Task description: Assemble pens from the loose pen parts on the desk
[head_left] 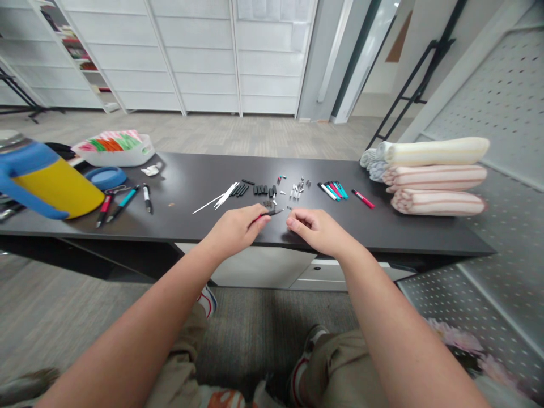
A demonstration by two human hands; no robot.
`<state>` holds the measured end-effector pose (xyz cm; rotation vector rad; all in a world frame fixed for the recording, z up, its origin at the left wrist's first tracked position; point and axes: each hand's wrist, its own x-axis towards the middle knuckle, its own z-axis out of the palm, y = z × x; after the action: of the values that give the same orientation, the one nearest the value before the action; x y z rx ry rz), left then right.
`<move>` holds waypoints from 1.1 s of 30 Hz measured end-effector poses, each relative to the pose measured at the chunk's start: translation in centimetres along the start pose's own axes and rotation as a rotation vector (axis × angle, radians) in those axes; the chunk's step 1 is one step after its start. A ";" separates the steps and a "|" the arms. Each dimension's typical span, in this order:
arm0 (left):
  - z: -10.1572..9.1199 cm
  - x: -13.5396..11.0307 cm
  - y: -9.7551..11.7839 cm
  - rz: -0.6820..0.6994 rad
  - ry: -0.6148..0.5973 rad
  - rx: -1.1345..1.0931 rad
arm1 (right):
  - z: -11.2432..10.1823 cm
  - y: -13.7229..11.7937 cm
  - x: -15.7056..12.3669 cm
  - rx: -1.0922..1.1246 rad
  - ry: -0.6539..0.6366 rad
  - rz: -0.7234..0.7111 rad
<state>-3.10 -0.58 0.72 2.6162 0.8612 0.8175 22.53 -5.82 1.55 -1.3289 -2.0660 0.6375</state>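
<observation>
My left hand [238,226] is closed on a partly built pen [268,214] with a red body and a black front part, its tip pointing right over the dark table [191,221]. My right hand [317,226] rests on the table just right of the pen tip, fingers curled and pinched together; what they hold, if anything, is too small to make out. Just beyond both hands lie pen parts: white refills [221,198], black barrel pieces [257,189] and small springs and tips [297,187].
Several finished pens [334,190] and a single red pen [363,199] lie to the right, with rolled striped towels [433,178] at the right end. At the left are a yellow and blue jug [46,181], loose pens [123,203], a blue lid [106,176] and a white tray [117,150].
</observation>
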 end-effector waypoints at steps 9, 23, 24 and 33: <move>-0.5 1.0 -2.1 -0.342 0.306 -0.849 | 0.4 0.0 0.0 -0.017 0.030 0.060; -1.4 1.3 -1.6 -0.407 0.451 -0.970 | 0.6 0.0 0.1 -0.060 0.031 0.049; -1.3 1.4 -1.6 -0.409 0.448 -0.958 | 0.7 0.0 0.1 -0.063 0.031 0.046; -1.0 1.5 -1.7 -0.396 0.412 -0.977 | 0.9 0.1 0.1 -0.114 0.030 0.039</move>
<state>-3.52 1.76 1.43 1.4093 0.7548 1.2598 21.88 -5.77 0.88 -1.4371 -2.0831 0.5202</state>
